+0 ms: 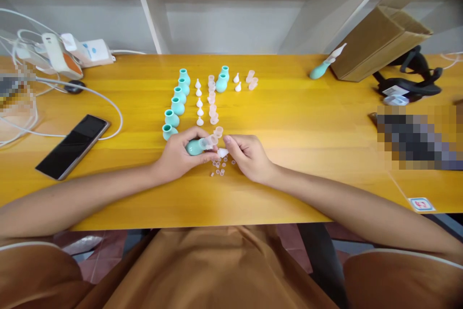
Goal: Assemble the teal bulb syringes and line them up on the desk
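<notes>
The person is midway through fitting together one of the small teal bulbs (195, 147). The left hand (181, 154) has it lying on its side just above the worktop (289, 121), toward the near edge and a little left of the middle. The fingers are curled round the bulb's body in a closed grip, with the neck pointing right. A clear cap-like piece (209, 142) sits at that neck, seemingly already pushed on, though how firmly is hard to tell from here.

The right hand (249, 157) is just beside it, thumb and forefinger pinched together on a small white tip (223, 153). That grip is nearly closed, with only the tip between the fingertips. Under and between the two hands lies a scatter of tiny clear bits (219, 168) on the wood.

By my reckoning the step in hand is joining the white tip to the bulb's open end. It would call for lining the tip up squarely with the neck and pressing gently while the left hand keeps the bulb from rolling.

Farther back, toward the middle of the worktop, stand a row of teal bulbs (176, 102), a line of white tips (198, 102) and a line of clear caps (212, 101), all apart from the hands. One finished piece (323, 65) lies near the far right, against a cardboard box (379, 41). A phone (72, 146) rests near the left edge.
</notes>
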`<state>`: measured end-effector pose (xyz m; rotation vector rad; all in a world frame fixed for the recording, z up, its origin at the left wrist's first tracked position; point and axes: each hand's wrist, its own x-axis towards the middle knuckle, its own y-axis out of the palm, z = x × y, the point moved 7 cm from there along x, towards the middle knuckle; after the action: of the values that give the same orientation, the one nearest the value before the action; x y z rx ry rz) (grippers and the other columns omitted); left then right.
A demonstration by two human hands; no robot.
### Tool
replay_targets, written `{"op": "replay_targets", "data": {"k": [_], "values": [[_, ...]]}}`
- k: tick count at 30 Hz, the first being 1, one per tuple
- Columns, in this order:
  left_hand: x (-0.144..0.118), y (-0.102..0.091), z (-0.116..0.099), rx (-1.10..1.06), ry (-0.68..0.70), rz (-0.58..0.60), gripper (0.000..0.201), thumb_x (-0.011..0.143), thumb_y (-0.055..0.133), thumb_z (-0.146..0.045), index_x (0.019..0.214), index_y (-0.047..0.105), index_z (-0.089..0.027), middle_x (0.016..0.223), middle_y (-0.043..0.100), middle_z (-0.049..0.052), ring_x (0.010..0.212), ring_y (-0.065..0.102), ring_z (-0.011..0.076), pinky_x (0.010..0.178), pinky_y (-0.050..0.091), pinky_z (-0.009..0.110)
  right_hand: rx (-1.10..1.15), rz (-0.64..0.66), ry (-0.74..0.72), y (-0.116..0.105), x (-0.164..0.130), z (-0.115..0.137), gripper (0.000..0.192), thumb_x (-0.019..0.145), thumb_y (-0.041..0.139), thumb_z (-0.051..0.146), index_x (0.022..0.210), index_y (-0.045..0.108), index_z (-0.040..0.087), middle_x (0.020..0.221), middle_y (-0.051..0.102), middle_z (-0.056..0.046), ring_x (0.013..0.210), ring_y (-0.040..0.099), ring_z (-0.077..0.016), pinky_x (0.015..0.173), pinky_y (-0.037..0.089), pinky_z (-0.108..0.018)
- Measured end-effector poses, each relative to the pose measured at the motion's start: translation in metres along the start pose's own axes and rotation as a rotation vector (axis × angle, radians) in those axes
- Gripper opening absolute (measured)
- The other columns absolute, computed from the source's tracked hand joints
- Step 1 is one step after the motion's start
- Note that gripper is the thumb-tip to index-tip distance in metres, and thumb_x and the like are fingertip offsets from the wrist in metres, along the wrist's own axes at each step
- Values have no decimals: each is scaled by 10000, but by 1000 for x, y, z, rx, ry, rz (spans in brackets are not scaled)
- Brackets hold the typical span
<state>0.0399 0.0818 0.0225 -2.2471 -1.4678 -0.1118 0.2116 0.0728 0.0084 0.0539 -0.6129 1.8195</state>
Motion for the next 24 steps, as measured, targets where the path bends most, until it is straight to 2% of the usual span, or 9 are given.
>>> {"op": "replay_targets", "data": {"k": [6,11,18,21,24], "values": [[2,2,1,-36,-14,16,248,880,888,-342,941,697,-195,921,802,24,848,743,172,830,621,297,64,32,-3,2,1,0,624,1136,422,666,696,388,225,643,318,46,580,282,-106,566,260,-283],[2,2,1,57,-12,-21,188,866,829,-291,913,673,-198,843,733,-3,772,674,147,755,562,271,12,-3,-16,1,0,1,614,1143,427,641,693,392,225,633,335,45,572,299,-108,569,268,-288],[2,6,1,136,-14,37,146,832,754,-239,907,635,-195,840,710,-13,745,640,136,727,531,259,-87,23,-55,2,2,4,587,1165,409,582,703,410,221,625,375,45,562,335,-108,579,294,-286],[1,8,1,174,10,104,112,854,738,-240,913,653,-194,834,721,-15,739,651,137,715,517,252,-171,86,-116,-7,5,8,554,1181,409,497,700,372,226,619,378,48,554,351,-107,585,301,-283],[-1,15,1,290,64,249,82,863,741,-206,924,687,-202,854,753,-17,757,679,143,710,490,252,-314,241,-248,-15,4,14,499,1179,429,394,710,404,225,637,441,34,579,424,-120,612,324,-283]]}}
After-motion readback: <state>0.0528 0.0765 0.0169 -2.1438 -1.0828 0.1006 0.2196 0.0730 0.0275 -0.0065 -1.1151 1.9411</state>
